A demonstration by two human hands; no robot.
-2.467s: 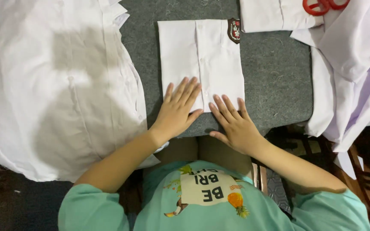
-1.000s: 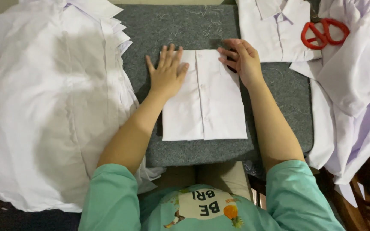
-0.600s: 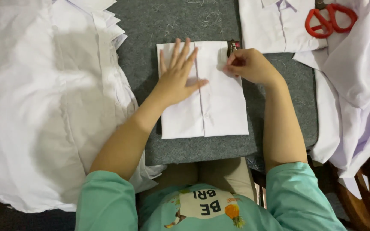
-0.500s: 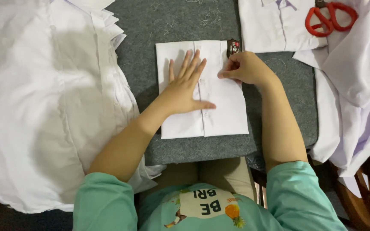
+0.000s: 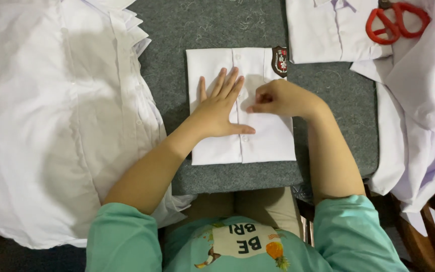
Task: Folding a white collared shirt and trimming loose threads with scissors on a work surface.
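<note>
A folded white shirt [image 5: 268,138] with a dark crest badge [image 5: 279,60] at its top right lies as a neat rectangle on the grey felt pad [image 5: 212,30]. My left hand [image 5: 218,107] lies flat on the shirt's left half, fingers spread and pointing away from me. My right hand [image 5: 277,98] rests on the right half near the button line, fingers curled as if pinching the fabric.
A large pile of unfolded white shirts [image 5: 51,126] covers the left side. Another folded white shirt [image 5: 328,30] lies at the top right with red-handled scissors [image 5: 396,22] on it. More white cloth [image 5: 424,111] hangs off the right edge.
My left hand has slid down the shirt towards its middle. My right hand moved from the badge corner inward to the button line and curled its fingers.
</note>
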